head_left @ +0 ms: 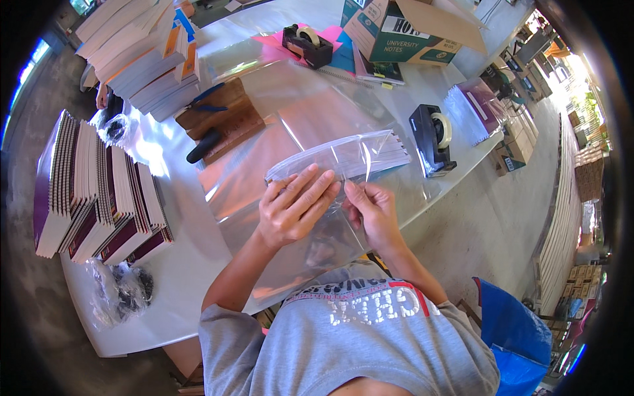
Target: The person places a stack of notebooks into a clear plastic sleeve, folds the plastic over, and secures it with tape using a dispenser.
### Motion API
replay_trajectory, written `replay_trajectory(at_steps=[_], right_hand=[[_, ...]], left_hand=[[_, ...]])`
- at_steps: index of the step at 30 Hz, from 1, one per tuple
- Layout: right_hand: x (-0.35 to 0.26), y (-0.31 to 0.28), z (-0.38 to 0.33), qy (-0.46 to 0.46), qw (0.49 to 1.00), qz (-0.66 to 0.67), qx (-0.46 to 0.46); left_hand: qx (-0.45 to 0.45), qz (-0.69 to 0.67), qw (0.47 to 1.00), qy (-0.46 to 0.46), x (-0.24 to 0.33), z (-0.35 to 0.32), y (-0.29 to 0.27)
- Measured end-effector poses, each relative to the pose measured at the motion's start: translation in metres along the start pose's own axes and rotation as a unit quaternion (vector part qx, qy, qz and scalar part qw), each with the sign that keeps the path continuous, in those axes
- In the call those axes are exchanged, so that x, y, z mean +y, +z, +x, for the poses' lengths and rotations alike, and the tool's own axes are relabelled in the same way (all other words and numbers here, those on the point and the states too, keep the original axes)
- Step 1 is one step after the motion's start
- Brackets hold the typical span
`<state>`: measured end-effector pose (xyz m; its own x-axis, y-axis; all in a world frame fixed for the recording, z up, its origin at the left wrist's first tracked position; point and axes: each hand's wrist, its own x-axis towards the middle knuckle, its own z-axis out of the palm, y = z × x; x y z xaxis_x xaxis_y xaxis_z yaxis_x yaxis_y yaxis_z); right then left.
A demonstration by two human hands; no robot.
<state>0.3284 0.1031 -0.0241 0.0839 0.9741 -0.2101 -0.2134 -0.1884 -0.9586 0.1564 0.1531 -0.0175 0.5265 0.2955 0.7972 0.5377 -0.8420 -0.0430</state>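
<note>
In front of me lies a stack of spiral notebooks, white page edges toward me, with clear plastic film over it. My left hand rests its outstretched fingers on the near side of the stack. Beside it, the thumb and fingers of my right hand pinch the clear plastic film at the stack's near edge. More film spreads over the table beneath. A black tape dispenser with a pale roll stands right of the stack.
Piled spiral notebooks stand on the left, with taller stacks of books behind. A wooden block carries blue-handled pliers. Farther back are a second tape dispenser and an open carton. A wrapped notebook stack sits at right.
</note>
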Motion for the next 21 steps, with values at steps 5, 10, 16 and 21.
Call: replay_trajectory(at_steps=[5,10,16,21], right_hand=[[0.011,0.003,0.002,-0.047,0.980,-0.186,0.050],[0.028,0.005,0.017,-0.138,0.975,-0.156,0.083],[-0.002,-0.027,0.017,-0.062,0.973,-0.220,-0.029],[-0.022,-0.173,0.045,-0.199,0.946,-0.214,0.140]], left_hand=[[-0.060,0.000,0.989,-0.136,0.002,-0.001,-0.008],[-0.164,-0.064,0.952,-0.251,0.019,0.032,-0.030],[-0.050,0.076,0.966,-0.240,0.029,0.012,-0.001],[-0.042,0.159,0.954,-0.251,0.044,0.002,0.015]])
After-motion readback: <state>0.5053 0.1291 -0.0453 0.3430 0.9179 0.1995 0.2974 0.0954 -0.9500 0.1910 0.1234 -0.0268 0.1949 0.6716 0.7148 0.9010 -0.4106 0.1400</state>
